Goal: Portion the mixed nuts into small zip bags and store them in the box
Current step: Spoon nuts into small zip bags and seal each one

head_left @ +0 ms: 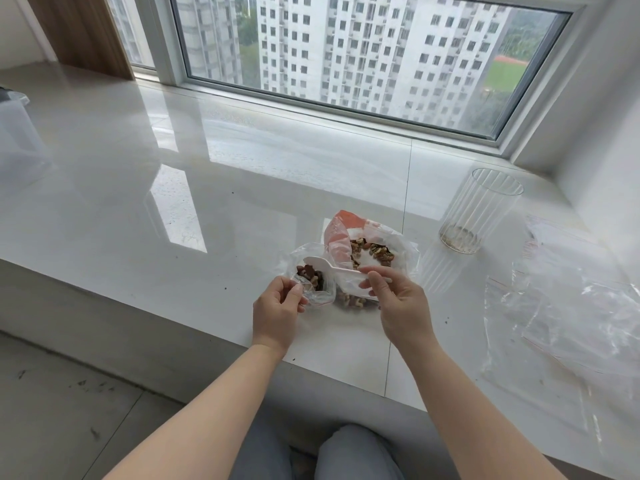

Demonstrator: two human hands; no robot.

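My left grip (277, 306) pinched on the small zip bag (313, 284) of nuts at the tabletop (173, 209) edge, my right grip (391, 299) clamped on the white spoon (332, 268) over its mouth, big nut bag (367, 249) just behind, ribbed glass (479, 211) farther right

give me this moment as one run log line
step: filling small zip bag | left hand: holds bag open | right hand: white spoon tipping nuts in | large nut bag: open behind

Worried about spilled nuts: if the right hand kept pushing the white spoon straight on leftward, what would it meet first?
Likely the small zip bag the left hand holds open; the white spoon in the right hand already has its bowl at its mouth.
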